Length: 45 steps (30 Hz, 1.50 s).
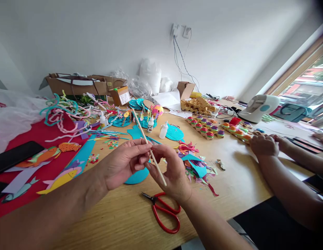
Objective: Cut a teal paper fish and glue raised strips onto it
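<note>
A thin cream-coloured stick (140,128) slants between my hands in the middle of the view, its far end raised over the table. My left hand (124,161) pinches it around the middle with thumb and forefinger. Curled against it from the other side is my right hand (174,170), with the lower end of the stick lying across its fingers. Below my right hand, red-handled scissors (163,210) lie on the table with blades nearly together. A blue paper shape (137,176) is partly hidden beneath my hands. Just beyond stand two small glue bottles (150,125).
Coloured paper scraps (198,165) are heaped right of my hands. Paper fish (61,180) and a black phone (17,156) lie on red sheet at left. Painted egg cartons (205,126) stand further right, near another person's hands (264,144). Cardboard boxes (78,86) line the wall.
</note>
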{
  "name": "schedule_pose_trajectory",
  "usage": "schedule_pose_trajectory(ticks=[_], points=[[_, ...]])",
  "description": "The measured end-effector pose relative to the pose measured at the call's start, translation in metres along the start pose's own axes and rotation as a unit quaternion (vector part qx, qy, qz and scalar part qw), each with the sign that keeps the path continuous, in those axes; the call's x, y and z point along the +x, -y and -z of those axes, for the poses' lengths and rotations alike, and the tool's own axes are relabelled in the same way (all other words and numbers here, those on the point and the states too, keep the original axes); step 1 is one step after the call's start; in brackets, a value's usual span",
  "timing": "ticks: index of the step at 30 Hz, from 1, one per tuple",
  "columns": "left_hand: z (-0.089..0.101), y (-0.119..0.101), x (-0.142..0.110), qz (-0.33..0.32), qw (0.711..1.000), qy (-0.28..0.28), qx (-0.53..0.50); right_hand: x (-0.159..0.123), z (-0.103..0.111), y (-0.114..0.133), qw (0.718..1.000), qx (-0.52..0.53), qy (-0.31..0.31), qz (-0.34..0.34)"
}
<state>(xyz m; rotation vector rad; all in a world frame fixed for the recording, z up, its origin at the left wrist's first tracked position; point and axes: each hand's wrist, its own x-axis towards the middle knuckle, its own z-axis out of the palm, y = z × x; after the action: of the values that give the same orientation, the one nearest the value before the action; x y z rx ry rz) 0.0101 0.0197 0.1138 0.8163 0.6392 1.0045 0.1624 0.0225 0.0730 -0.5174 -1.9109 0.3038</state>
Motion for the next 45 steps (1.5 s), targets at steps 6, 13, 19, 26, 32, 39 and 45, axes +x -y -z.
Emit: schedule_pose_trajectory(ticks=[6,13,19,26,32,39,45], points=[[0.007,-0.001,0.005,-0.048,0.986,-0.013,0.159,0.013,0.010,0.005,0.996,-0.087,-0.006,0.004],[0.061,-0.016,0.014,-0.153,0.690,-0.083,0.702,-0.010,0.036,0.000,0.989,-0.122,0.043,-0.073],[0.063,-0.013,0.041,-0.008,0.631,-0.033,0.775,-0.042,0.051,0.006,0.981,-0.106,0.047,-0.157],[0.071,-0.010,0.063,0.035,0.676,0.049,0.735,-0.061,0.054,0.007,0.965,-0.057,0.093,-0.239],[0.081,-0.005,0.063,0.058,0.750,0.068,0.656,-0.060,0.037,0.003,0.961,-0.045,0.145,-0.233],[0.096,0.005,0.061,0.023,0.836,0.057,0.546,-0.061,0.025,-0.002,0.969,-0.036,0.161,-0.186],[0.094,0.007,0.055,-0.006,0.866,0.026,0.500,-0.061,0.019,-0.006,0.971,-0.055,0.170,-0.157]])
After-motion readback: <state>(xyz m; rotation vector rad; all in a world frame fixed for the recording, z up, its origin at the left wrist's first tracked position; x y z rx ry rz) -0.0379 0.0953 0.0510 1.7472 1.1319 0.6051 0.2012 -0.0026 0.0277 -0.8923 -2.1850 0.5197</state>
